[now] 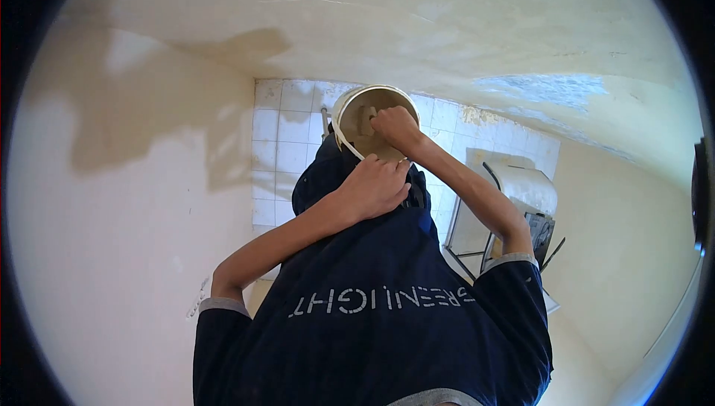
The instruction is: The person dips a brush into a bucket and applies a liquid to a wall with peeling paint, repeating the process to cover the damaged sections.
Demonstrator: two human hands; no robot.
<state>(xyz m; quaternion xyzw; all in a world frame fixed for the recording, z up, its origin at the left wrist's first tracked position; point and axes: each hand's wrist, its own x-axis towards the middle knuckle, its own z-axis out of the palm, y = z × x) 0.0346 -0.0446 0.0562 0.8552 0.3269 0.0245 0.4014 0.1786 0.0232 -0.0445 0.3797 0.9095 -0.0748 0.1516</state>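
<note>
A cream-coloured bucket stands in front of my body, its open mouth facing up towards me. My right hand reaches over its rim with fingers closed on a pale, blocky tool, whose exact kind I cannot make out. Beige material coats the bucket's inside. At the near side, my left hand is closed on the bucket's rim, close against my dark shirt. Its fingertips are partly hidden.
White tiles cover the floor around the bucket. A chair with a pale back and dark metal legs stands to the right, with a dark boxy object on it. Beige walls enclose the space; the far wall has a bluish-white bare patch.
</note>
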